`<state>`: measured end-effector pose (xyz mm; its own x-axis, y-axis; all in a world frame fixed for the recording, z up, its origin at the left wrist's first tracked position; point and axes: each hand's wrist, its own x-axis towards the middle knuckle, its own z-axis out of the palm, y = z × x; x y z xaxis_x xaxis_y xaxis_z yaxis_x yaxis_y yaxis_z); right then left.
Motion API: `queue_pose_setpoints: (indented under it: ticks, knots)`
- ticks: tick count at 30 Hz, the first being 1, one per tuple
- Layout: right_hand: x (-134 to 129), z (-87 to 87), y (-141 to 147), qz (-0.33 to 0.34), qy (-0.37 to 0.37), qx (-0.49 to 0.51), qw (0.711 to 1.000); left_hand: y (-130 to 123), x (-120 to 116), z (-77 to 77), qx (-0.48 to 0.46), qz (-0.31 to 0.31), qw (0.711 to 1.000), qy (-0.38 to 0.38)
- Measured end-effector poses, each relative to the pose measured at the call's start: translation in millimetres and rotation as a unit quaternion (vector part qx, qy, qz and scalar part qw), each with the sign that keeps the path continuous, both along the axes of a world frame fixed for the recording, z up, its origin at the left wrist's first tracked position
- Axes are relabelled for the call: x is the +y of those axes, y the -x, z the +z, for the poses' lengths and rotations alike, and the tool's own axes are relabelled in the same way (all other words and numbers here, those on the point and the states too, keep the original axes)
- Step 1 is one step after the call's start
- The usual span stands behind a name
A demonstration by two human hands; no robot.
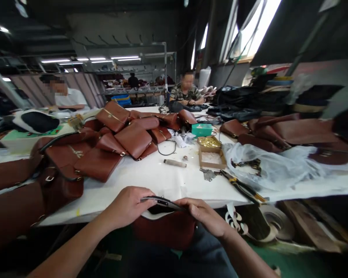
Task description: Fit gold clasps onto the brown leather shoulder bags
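A reddish-brown leather bag [165, 229] rests over my lap at the table's front edge, its mouth open and a pale lining showing. My left hand [130, 204] pinches the left end of the bag's dark rim, fingers on top and thumb beneath. At the rim's right end, my right hand [205, 216] grips with its fingers laid along the edge and the thumb bent over. A dark strip with small metal parts [161, 201] runs along the rim between both hands. The bag's lower part is in shadow.
Brown bags [98, 154] pile up on the left of the white table [145, 179], more [295, 129] at right. Pliers [239, 185], a metal plate [208, 174], a rod [175, 163], a cardboard box [211, 159] and plastic wrap [281, 166] lie ahead. Two people sit beyond.
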<state>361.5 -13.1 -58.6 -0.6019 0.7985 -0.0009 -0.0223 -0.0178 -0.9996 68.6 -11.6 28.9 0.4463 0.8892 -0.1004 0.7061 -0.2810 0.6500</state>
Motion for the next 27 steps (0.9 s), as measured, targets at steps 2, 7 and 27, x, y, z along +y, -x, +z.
queue_pose_setpoints:
  ticks: [2, 7, 27]
  knots:
    - [-1, -4.3, -10, -0.045, 0.003, 0.018, 0.999, -7, 2, 3.3, 0.03, -0.033, 0.999, 0.025]
    - [6, -27.9, -74, -0.354, -0.096, -0.197, 0.909, -11, 0, -16.5, 0.045, -0.08, 0.986, 0.142]
    - [-17, -129.4, -132, -0.542, 0.079, -0.105, 0.83, -33, 18, -84.0, 0.068, -0.127, 0.976, 0.163]
